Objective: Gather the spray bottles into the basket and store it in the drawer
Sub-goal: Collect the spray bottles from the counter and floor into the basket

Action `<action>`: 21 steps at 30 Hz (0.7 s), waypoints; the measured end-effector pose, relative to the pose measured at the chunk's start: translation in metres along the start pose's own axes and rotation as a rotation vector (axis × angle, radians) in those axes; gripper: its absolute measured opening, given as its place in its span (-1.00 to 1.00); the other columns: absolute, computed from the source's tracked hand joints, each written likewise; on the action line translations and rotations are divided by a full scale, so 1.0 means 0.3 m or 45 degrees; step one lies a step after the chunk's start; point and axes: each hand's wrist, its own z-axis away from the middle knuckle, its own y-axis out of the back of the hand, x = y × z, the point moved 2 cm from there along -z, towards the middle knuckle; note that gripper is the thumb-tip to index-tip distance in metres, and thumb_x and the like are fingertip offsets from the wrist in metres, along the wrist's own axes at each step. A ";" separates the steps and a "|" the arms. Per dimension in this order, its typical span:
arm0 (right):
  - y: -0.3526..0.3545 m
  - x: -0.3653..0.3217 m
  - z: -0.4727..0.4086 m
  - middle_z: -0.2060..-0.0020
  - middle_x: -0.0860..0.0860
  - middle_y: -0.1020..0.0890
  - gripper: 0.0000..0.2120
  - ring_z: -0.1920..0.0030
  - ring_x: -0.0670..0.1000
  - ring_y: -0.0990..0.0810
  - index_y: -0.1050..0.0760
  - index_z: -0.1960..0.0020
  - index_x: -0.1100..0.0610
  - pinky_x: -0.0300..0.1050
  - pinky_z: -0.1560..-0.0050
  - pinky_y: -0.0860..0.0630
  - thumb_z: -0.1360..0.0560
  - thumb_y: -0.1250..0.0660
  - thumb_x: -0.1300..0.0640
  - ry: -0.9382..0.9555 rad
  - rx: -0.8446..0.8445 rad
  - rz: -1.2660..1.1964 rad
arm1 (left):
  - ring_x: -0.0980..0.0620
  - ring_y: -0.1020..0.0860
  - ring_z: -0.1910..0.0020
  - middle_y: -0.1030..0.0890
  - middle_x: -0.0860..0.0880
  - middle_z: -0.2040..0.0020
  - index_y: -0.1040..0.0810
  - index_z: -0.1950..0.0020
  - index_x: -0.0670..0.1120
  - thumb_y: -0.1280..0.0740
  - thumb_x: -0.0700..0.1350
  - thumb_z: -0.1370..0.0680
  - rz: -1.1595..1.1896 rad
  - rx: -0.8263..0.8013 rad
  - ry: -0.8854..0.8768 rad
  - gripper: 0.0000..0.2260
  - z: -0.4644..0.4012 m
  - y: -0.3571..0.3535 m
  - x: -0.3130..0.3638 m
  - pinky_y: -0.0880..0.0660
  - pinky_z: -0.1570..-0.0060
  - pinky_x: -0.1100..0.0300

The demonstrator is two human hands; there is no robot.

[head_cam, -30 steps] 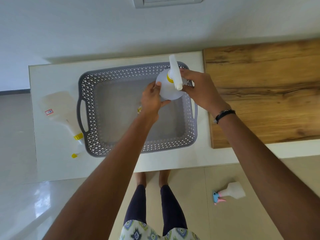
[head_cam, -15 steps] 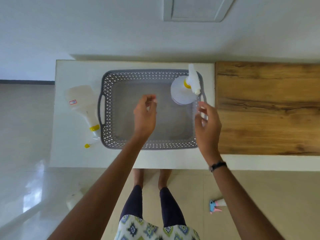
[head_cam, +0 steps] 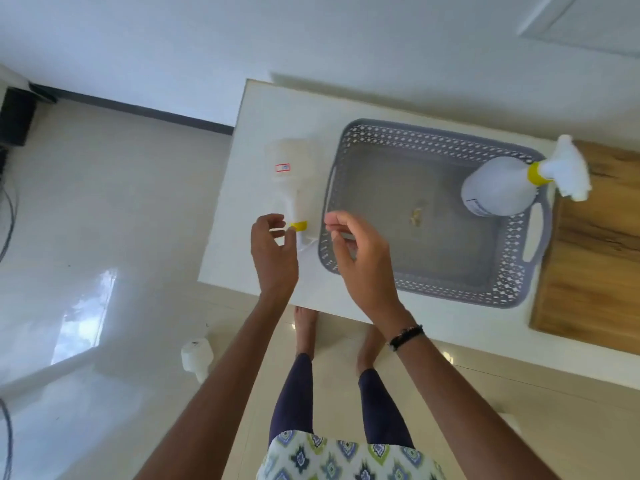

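Lying near the white counter's [head_cam: 263, 109] left edge, a clear spray bottle [head_cam: 290, 174] bears a small red-bordered label, unreadable. Both the left hand [head_cam: 273, 252] and right hand [head_cam: 360, 254] hover loosely curled, empty, by its yellow collar. One white spray bottle [head_cam: 498, 190] stands in the grey basket's [head_cam: 450, 289] right end

Both forearms are bare, with no sleeves in view. The right hand [head_cam: 360, 251] carries a thin black beaded bracelet [head_cam: 405, 337] around its wrist; the left hand [head_cam: 273, 252] wears nothing. Below the bracelet, the legs are covered by dark navy leggings [head_cam: 294, 393] that end just above the ankles, and the feet [head_cam: 305, 327] are bare. Nearest the camera hangs the hem of a white top [head_cam: 346, 457] printed with blue and green diamond motifs.
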 end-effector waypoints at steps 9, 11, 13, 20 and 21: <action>-0.109 0.012 -0.087 -0.04 0.08 -0.64 -0.80 -0.04 -0.12 -0.58 -0.52 -0.17 0.24 -0.50 -0.09 -0.43 -0.57 -0.23 0.28 -0.033 0.054 0.072 | -0.11 -0.58 -0.14 -0.58 -0.15 -0.20 -0.35 -0.34 -0.17 -0.41 -0.06 -0.52 -0.041 -0.363 0.211 -0.53 -0.158 -0.072 -0.016 -0.53 -0.12 0.07; -0.106 0.016 -0.094 -0.05 0.08 -0.64 -0.79 -0.06 -0.08 -0.60 -0.52 -0.18 0.24 -0.46 -0.11 -0.46 -0.57 -0.22 0.30 -0.027 0.070 0.119 | -0.11 -0.60 -0.10 -0.61 -0.14 -0.17 -0.42 -0.28 -0.18 -0.41 -0.07 -0.51 -0.064 -0.429 0.200 -0.59 -0.175 -0.066 -0.007 -0.55 -0.13 0.04; -0.113 0.010 -0.106 -0.08 0.08 -0.62 -0.76 -0.10 -0.04 -0.58 -0.50 -0.19 0.23 -0.35 -0.15 -0.50 -0.56 -0.20 0.34 0.017 0.057 0.196 | -0.07 -0.60 -0.06 -0.63 -0.10 -0.11 -0.48 -0.23 -0.18 -0.42 -0.04 -0.50 -0.072 -0.468 0.190 -0.63 -0.196 -0.035 0.001 -0.54 -0.09 0.07; -0.144 -0.021 -0.238 -0.44 0.07 -0.33 -0.45 -0.45 0.07 -0.27 -0.34 -0.39 0.14 -0.05 -0.45 -0.28 -0.44 -0.23 0.43 0.513 -0.184 0.940 | -0.01 -0.63 0.12 -0.67 -0.06 0.11 -0.57 0.00 -0.14 -0.47 0.03 -0.43 0.064 -0.723 0.363 -0.71 -0.253 0.174 0.037 -0.56 0.02 0.11; -0.154 -0.021 -0.261 -0.47 0.07 -0.28 -0.42 -0.48 0.08 -0.21 -0.28 -0.43 0.11 0.01 -0.46 -0.26 -0.44 -0.28 0.37 0.558 -0.255 1.019 | 0.05 -0.61 0.20 -0.65 -0.04 0.16 -0.57 -0.01 -0.16 -0.46 0.01 -0.45 0.075 -0.780 0.379 -0.72 -0.256 0.201 0.052 -0.55 0.10 0.19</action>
